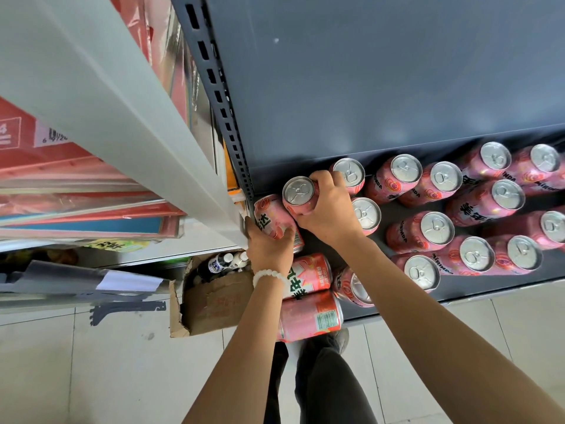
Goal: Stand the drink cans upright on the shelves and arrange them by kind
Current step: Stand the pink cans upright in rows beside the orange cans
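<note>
Nearest the lens, two bare forearms are reaching up & away from the person toward the dark shelf (458, 296). The left hand (269, 244), w/ a white bead bracelet (266, 275) at the wrist, is curling its fingers round a tipped pink can (270, 217) at the shelf's left end, by the slotted upright (220, 99). That can's long axis is lying roughly along the shelf, not vertical. The right hand (328, 209) is gripping a second can (298, 192) from its right side, lid facing the camera, so prob. upright or nearly so; its base is hidden.

Key relation: more toppled cans are lying just below the left wrist at the shelf's front-left corner, one w/ a green label panel (312, 318), long axes sideways. The left hand is nearer these; the right hand is nearer the upright cans (437, 228) standing in rows to the right.

Writing: "MIRINDA" is readable on several pink sides, plus large dark Chinese characters, not legible enough to transcribe. All cans visible appear the same pink kind.

On the floor, a cardboard box (214, 301) is holding bottles.
</note>
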